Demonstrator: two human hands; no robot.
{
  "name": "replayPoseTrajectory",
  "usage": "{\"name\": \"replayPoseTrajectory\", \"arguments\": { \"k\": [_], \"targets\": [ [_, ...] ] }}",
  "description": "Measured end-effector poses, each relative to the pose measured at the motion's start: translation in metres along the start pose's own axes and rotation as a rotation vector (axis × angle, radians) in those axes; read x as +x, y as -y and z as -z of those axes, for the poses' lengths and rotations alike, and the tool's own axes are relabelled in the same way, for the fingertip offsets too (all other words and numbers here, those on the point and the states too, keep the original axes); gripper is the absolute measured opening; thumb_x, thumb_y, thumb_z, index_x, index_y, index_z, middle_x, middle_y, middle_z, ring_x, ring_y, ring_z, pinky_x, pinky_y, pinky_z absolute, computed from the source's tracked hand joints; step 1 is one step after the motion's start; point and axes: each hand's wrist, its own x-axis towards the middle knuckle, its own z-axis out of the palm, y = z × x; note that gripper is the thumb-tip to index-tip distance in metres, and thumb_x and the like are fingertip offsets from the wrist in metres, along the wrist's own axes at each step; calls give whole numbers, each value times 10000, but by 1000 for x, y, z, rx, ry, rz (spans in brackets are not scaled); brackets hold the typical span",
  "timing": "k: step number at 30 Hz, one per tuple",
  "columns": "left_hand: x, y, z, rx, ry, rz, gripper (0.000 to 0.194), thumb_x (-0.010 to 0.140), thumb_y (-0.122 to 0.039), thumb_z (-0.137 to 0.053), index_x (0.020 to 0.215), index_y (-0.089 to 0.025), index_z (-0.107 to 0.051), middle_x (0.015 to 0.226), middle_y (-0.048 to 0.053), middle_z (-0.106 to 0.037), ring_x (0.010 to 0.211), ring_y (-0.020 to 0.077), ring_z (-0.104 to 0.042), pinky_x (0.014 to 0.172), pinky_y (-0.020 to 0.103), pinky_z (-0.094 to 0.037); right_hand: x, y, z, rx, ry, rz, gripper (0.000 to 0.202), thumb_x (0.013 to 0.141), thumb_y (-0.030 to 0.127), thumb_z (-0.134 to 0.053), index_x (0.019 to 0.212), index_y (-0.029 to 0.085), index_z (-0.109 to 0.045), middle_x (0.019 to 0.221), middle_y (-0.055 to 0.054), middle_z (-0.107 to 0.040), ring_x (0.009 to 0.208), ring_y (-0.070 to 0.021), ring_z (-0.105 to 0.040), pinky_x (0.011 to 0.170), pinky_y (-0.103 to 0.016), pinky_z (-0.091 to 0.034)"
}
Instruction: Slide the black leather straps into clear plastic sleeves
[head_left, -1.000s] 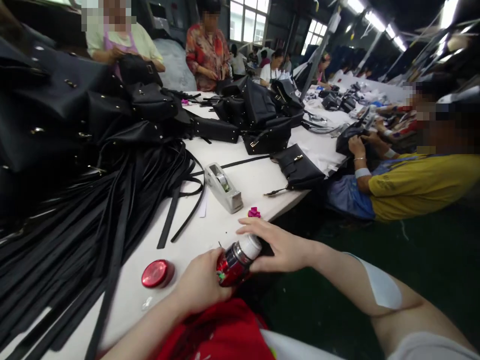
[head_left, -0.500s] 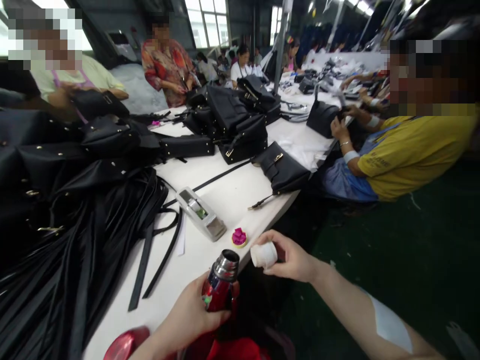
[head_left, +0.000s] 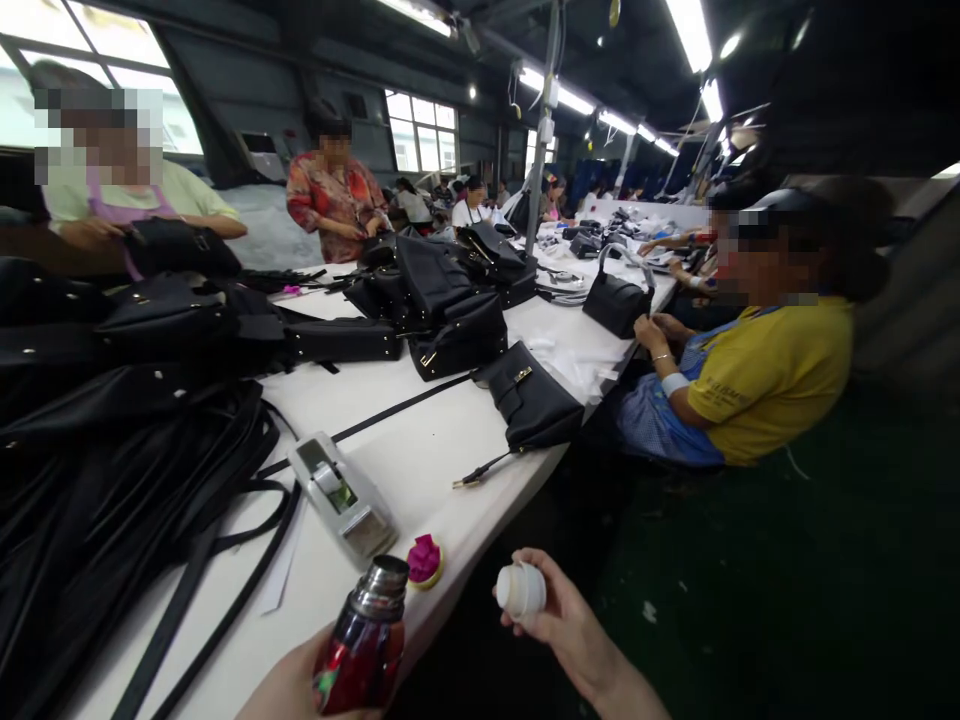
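Note:
A red thermos [head_left: 365, 650] with a bare steel neck is gripped in my left hand [head_left: 294, 680], upright at the table's near edge. Its mouth is uncovered. Between the fingers of my right hand [head_left: 562, 625] is a white stopper [head_left: 521, 590], held over the floor to the right of the thermos and apart from it. Just behind the thermos lies a small round yellow-rimmed dish of magenta pieces [head_left: 424, 560]. A grey tape dispenser [head_left: 343, 498] stands to its left.
Black handbags [head_left: 450, 300] are heaped across the white table [head_left: 405, 440], with a pile of black straps [head_left: 150, 500] at left. One black bag [head_left: 531, 395] lies by the right edge. A co-worker in a yellow shirt [head_left: 772, 380] sits at right; others stand behind.
The view has tilted up and shifted, so the table sits lower and further left. The thermos and stopper are lower in view. The yellow-shirted co-worker's hands have lowered beside a bag.

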Motion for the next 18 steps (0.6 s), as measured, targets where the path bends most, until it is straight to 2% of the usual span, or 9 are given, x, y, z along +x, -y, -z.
{"name": "replayPoseTrajectory", "arguments": {
  "k": [5, 12, 18],
  "targets": [
    [-2, 0, 2, -56, 61, -31, 488, 589, -303, -687, 1050, -151, -634, 933, 7, -735, 884, 248, -668, 809, 297, -506, -2, -3, 12, -14, -46, -8, 648, 715, 288, -765, 1273, 229, -439, 1083, -92, -657, 846, -193, -641, 733, -319, -460],
    [9, 2, 1, -78, 139, 29, 541, 605, -324, -724, 1105, -143, -628, 938, 16, -734, 871, 247, -667, 797, 304, -509, 2, -11, 15, -8, -26, -49, 607, 740, 260, -750, 1270, 234, -455, 1087, -87, -658, 849, -185, -648, 732, -309, -474],
    [12, -1, 5, 10, 170, 40, 497, 610, -346, -734, 1058, -149, -650, 929, 20, -734, 868, 254, -666, 796, 312, -508, 2, -17, 19, 9, -32, -51, 587, 744, 232, -742, 1264, 237, -468, 1082, -74, -654, 845, -172, -649, 725, -293, -479]
  ]
}}
